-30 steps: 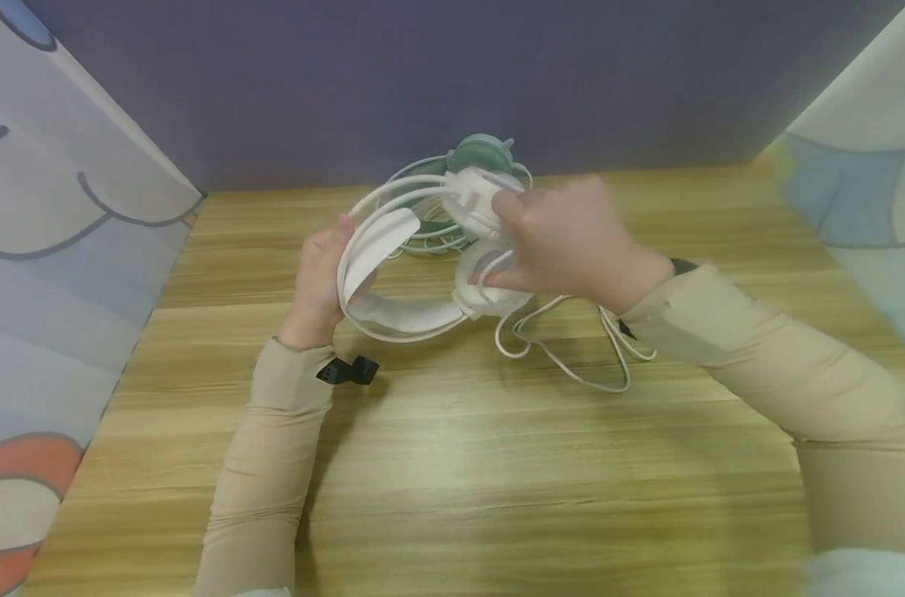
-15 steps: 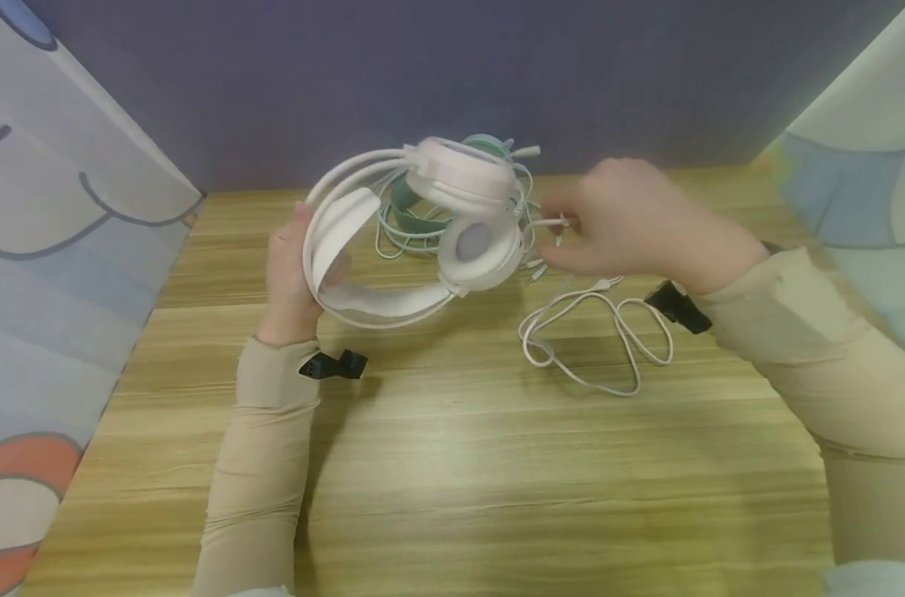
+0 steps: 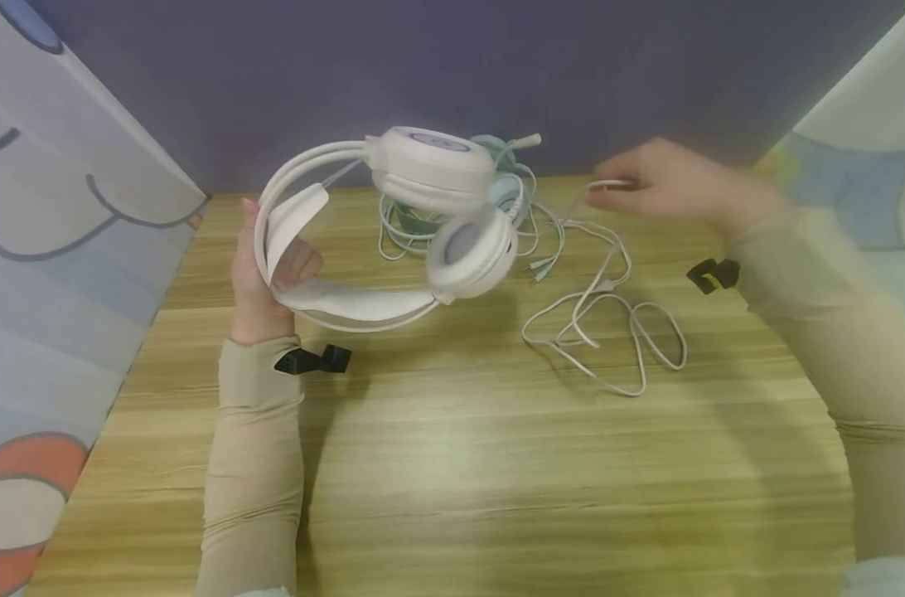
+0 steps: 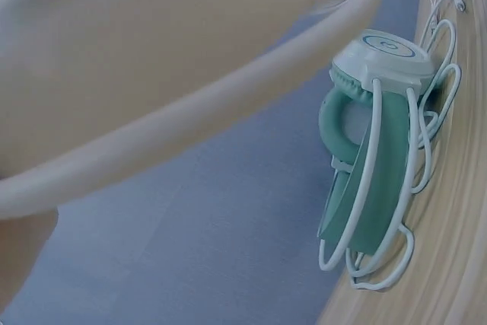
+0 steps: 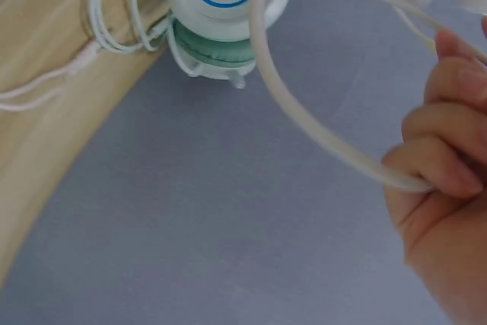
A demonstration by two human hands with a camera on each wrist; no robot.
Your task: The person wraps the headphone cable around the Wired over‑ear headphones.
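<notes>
Woodgrain desk (image 3: 452,464) fills my head view, backed by a purple-grey wall (image 3: 452,75) along its far edge and cartoon-printed panels (image 3: 57,249) at both sides. My left hand (image 3: 262,278) grips the white headset (image 3: 393,232) by the bend of its headband, fingers curled round the band, raised over the desk's far left part. The headset's long axis runs left to right: band toward the left edge, ear cups stacked toward the middle, the lower cup's pad facing me. My right hand (image 3: 665,186), blurred near the far right corner, pinches the white cable (image 3: 602,315) between thumb and curled fingers; the cable trails in loose loops across the desk's right half. Behind the white cups a mint-green headset (image 4: 373,157), wrapped in its own cord, stands against the wall at the far edge.
</notes>
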